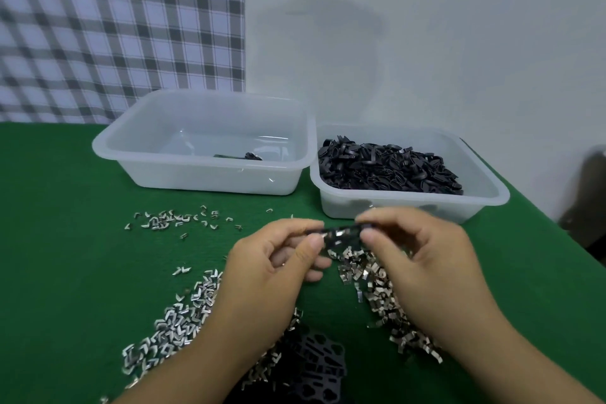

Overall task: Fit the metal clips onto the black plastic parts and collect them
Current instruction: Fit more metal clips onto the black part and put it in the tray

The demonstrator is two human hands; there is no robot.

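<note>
A surface covered with green felt point(65, 239) stands before a plain white wall point(426, 26) and a hanging cloth point(114, 26) with grey and white checks. Two see-through plastic tubs with rounded corners stand side by side at the back of it. The right tub point(344, 207) is filled with a heap of small black plastic parts point(387, 167), matte and loop-shaped. The left tub point(200, 177) holds only a few dark pieces point(249, 156) near its front wall. Shiny metal clips point(177, 321), small and bent, lie in a thick heap on the felt by the left wrist, in a second heap under the right hand, and thinly scattered in front of the left tub. Both hands are raised above the heaps. The left hand point(272, 269) has its grip closed on one end of a black part point(341, 234), pinched between thumb and forefinger, and the right hand point(423, 252) pinches the other end in the same way. A glint of metal shows on this part, between the two thumbs. Flat black sheets point(314, 357) with cut-out holes lie at the near edge, between the forearms
</note>
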